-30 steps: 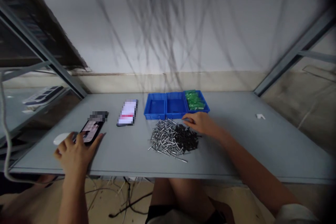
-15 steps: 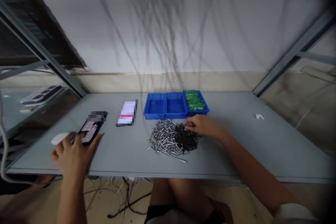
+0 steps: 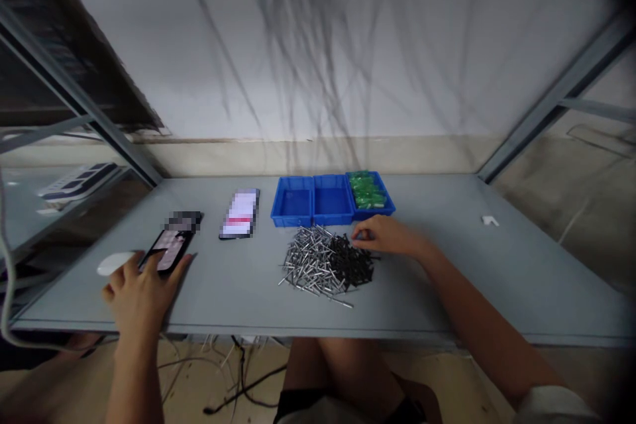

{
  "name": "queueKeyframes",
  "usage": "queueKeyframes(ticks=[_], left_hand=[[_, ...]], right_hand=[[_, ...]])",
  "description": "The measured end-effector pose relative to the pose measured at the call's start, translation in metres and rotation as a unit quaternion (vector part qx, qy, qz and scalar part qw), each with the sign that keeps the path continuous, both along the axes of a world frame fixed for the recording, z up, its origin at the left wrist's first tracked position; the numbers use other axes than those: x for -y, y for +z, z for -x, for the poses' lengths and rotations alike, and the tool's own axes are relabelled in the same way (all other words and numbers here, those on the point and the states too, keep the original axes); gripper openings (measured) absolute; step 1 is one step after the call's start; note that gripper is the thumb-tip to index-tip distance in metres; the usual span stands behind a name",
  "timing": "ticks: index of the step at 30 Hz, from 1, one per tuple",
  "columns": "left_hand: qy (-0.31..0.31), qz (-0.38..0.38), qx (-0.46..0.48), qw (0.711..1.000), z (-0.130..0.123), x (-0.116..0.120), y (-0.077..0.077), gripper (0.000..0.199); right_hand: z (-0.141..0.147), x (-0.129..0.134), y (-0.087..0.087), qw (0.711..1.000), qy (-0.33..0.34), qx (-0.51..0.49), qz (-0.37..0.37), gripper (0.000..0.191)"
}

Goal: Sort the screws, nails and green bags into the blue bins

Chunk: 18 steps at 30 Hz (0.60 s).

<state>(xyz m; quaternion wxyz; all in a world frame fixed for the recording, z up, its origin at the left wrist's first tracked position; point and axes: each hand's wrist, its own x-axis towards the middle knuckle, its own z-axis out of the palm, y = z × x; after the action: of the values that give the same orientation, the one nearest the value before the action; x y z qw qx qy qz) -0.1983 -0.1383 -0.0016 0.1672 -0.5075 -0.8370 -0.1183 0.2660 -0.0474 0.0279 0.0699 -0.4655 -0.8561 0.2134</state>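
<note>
My left hand (image 3: 144,285) rests with spread fingers at the lower end of a black phone (image 3: 171,248) with a lit screen. Above the right edge of a pile, my right hand (image 3: 380,235) has its fingers curled together; whatever is between the fingertips is too small to make out. The pile has silver metal pins (image 3: 311,262) on the left and black pieces (image 3: 354,262) on the right. Behind it stand joined blue bins: the left bin (image 3: 293,220) and middle bin (image 3: 332,218) hold nothing visible, while green packets (image 3: 366,190) fill the right one.
A second phone (image 3: 240,213) lies left of the bins. A white mouse (image 3: 115,263) sits beside my left hand, and a small white object (image 3: 489,220) lies far right on the table (image 3: 497,278). Metal posts rise at both sides; cables hang below.
My right hand has shifted very slightly right, its fingertips lifting a little off the black pieces. The fingers of my left hand have moved slightly at the phone.
</note>
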Motion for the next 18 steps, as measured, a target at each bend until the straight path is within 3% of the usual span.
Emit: queueKeyframes(ticks=[8,15,18], left_hand=[[-0.018,-0.018,0.009,1.000,0.000,0.001,-0.001,0.070],[-0.044,0.037,0.019,0.998,0.011,-0.006,-0.009,0.066],[-0.050,0.023,0.018,0.998,0.008,-0.006,-0.008,0.066]], right_hand=[[-0.004,-0.006,-0.011,1.000,0.020,-0.010,0.016,0.012],[-0.003,-0.004,0.002,0.998,0.001,-0.063,0.016,0.012],[-0.005,-0.005,0.003,0.997,-0.003,-0.075,0.014,0.014]])
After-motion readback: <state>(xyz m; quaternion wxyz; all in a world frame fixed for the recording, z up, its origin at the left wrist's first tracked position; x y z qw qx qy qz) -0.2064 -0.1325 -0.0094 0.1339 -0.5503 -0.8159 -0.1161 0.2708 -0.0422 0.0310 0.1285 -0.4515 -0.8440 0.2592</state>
